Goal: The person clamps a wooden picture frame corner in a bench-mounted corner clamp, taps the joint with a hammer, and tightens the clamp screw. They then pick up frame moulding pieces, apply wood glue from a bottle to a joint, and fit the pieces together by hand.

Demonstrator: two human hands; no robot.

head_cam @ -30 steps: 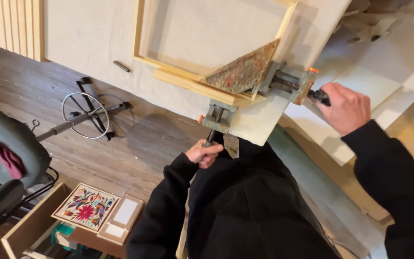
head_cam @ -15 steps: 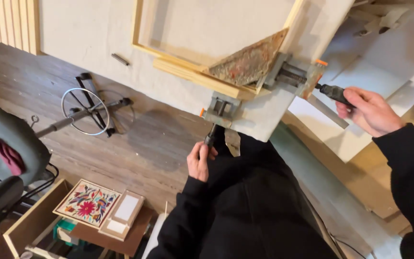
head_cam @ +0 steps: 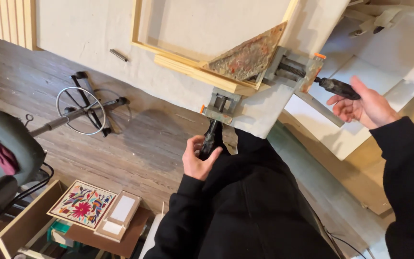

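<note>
An embroidered floral panel [head_cam: 82, 203] lies on a box; a wheeled metal stand [head_cam: 83, 109], perhaps, on the floor.

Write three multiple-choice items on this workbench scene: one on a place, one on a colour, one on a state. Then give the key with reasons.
1. Where does the rusty triangular metal plate lie?
A. in the corner of the pale wooden frame
B. on the floor
C. on the chair

2. What colour are the sleeves on both arms?
A. white
B. black
C. red

3. What is the left hand doing?
A. hanging free
B. gripping the black handle of the lower grey metal clamp
C. resting flat on the frame

Key: A, the plate fills the frame's corner; B, both sleeves are black; B, the fingers wrap the handle, while the right hand touches the other clamp's handle.
</note>
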